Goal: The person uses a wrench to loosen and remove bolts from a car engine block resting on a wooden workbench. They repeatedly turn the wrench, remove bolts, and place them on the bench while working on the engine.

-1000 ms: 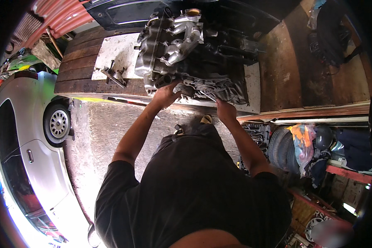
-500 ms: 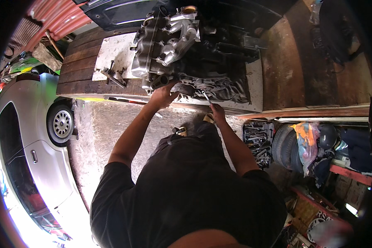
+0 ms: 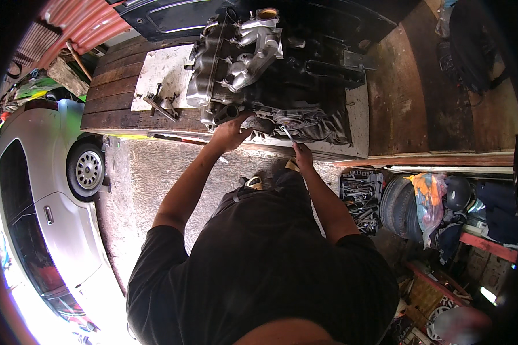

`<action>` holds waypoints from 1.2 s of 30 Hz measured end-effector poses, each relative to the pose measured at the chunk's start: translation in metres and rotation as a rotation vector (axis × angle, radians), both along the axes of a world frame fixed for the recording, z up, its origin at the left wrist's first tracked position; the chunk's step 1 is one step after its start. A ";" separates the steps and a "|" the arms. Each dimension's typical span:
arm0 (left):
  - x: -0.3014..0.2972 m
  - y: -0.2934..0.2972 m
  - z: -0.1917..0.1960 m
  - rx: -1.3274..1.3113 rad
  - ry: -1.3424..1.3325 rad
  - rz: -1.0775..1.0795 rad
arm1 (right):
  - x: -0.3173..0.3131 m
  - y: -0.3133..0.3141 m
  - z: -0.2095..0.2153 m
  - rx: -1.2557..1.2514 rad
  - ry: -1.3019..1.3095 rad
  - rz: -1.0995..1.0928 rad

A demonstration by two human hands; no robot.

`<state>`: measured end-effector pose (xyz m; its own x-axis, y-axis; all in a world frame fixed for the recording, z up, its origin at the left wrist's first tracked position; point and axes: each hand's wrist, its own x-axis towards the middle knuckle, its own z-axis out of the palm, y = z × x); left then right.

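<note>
Right hand drawn back from engine since a second ago, now closed round wrench, tip angled at engine's lower edge. Left hand stays against engine underside, fingers curled on dark pipe end; firm hold or mere bracing, cannot tell. Engine sits on wooden surface. Judged step: working fastener low on engine. Next calls for seating wrench squarely before turning.

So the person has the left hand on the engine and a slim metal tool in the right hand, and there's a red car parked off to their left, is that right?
Not quite: the car is silver, not red, as the head view shows. The rest holds: the left hand rests on the engine, and the right hand holds a slim metal tool.
</note>
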<state>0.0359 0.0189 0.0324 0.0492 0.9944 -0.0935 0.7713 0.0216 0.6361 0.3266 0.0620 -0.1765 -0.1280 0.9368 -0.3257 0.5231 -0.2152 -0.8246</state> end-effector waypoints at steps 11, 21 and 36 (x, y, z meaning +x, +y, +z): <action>-0.004 0.001 -0.012 0.034 -0.008 -0.014 | 0.000 0.000 0.083 0.306 -0.738 0.140; -0.004 0.002 -0.006 0.054 -0.056 -0.055 | 0.005 0.048 0.159 0.478 -0.902 0.554; -0.006 0.000 -0.009 0.068 -0.050 -0.039 | -0.028 0.034 0.224 0.444 -0.961 0.745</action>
<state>0.0296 0.0192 0.0232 0.0911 0.9956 -0.0220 0.7382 -0.0526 0.6726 0.2988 0.0959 0.0476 -0.5520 0.7926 -0.2590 0.8173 0.5759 0.0205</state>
